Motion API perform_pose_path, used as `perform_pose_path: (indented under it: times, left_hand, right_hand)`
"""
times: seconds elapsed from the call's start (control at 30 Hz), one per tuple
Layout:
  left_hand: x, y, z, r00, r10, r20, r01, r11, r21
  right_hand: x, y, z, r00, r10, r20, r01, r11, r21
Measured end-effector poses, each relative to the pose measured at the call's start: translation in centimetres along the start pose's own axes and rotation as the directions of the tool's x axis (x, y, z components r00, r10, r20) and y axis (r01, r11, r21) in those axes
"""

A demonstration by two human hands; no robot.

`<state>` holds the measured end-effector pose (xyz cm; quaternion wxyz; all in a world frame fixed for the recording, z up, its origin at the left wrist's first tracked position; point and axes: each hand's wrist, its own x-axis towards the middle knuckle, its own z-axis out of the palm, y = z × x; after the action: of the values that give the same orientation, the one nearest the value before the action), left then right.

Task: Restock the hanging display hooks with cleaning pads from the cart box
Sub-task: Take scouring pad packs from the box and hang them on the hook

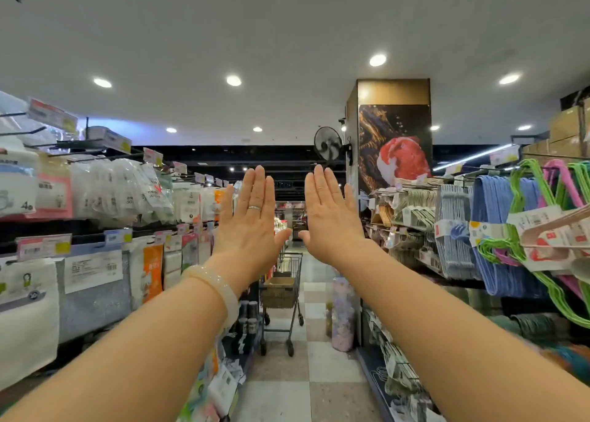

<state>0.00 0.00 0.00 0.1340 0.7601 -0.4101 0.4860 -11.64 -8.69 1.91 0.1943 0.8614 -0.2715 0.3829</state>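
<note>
Both arms were stretched forward at head height down a shop aisle. The left hand (250, 217) and the right hand (329, 215) were held up flat, backs toward the camera, fingers straight and together, thumbs pointing inward with a gap between them; neither grip held anything. A ring (254, 207) sat on a left finger and a pale bangle (214, 286) circled the left wrist.

The cart (282, 297) stood well ahead in the middle of the aisle, on the checkered floor (306, 386), and the left wrist partly hid it. A brown box (278, 282) sat in its basket; what the box held could not be made out. The hands were well apart from cart and box.

On the left, hooks (22, 131) jutted from the shelving, hung with white and clear packets (118, 188) under yellow-marked price tags (52, 115). Lower down hung larger flat packs (92, 281), one of them orange (152, 271). Which of these were cleaning pads could not be told.

On the right hung bundles of hangers (523, 227) in blue, green and pink, with paper labels, jutting into the aisle near the right forearm. A clear bag (343, 316) of pale purple goods stood on the floor just beside the right shelving, near the cart. Behind it rose a pillar (394, 134) with a dark poster, and a wall fan (328, 143) was mounted on its left. Cartons (566, 131) were stacked on top of the right shelving, and round lights (234, 80) dotted the ceiling.
</note>
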Motion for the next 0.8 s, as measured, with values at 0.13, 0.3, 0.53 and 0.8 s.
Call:
perform_pose_path:
  times: [0.13, 0.3, 0.53, 0.8]
  left_hand:
    - [-1.4, 0.6, 5.6, 0.994, -0.002, 0.114, 0.009, 0.998, -0.060]
    - [-0.3, 2.3, 14.5, 0.979, 0.056, 0.195, -0.030, 0.991, -0.132]
    - [5.9, 5.3, 29.6, 0.971, 0.050, 0.236, -0.006, 0.983, -0.182]
    - [13.3, 7.0, 46.8, 0.958, 0.004, 0.288, 0.049, 0.983, -0.177]
  right_hand:
    - [-0.4, 0.4, 5.1, 0.995, 0.030, 0.098, -0.029, 1.000, -0.011]
    - [1.2, 2.1, 13.5, 0.988, 0.042, 0.150, -0.046, 0.999, 0.021]
    - [8.4, 7.4, 26.6, 0.976, 0.010, 0.217, -0.023, 0.998, 0.055]
    - [17.3, 13.8, 43.2, 0.956, 0.004, 0.293, -0.038, 0.993, 0.110]
